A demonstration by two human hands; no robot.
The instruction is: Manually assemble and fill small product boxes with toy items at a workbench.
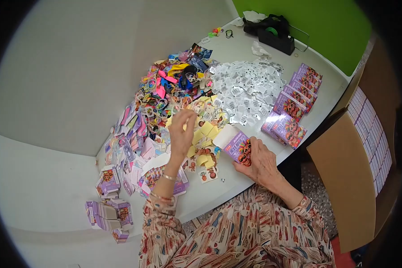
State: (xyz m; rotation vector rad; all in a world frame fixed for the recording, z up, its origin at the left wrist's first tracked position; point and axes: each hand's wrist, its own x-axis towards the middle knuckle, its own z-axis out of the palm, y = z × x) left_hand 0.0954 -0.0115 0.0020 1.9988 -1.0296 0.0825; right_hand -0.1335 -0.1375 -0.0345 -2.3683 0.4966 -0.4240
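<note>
My right hand (264, 164) grips a small purple carton (239, 148) printed with cartoon faces, above the table's front edge. Its white flap stands up on the upper left side, so the top is unfolded. My left hand (181, 129) is over the heap of small trinkets (165, 96), fingers bent together in a pinch; whatever lies between them is hidden. Pale yellow paper slips (204, 134) are scattered between the two hands. Below them lie sticker cards (208, 174) with cartoon figures.
Silver packets (247, 87) form a pile at the back. Filled purple cartons (290, 129) are stacked at right, flattened or loose ones (107, 214) at left. A tape dispenser (276, 40) stands at the far edge. A big cardboard box (348, 178) packed with cartons is at right.
</note>
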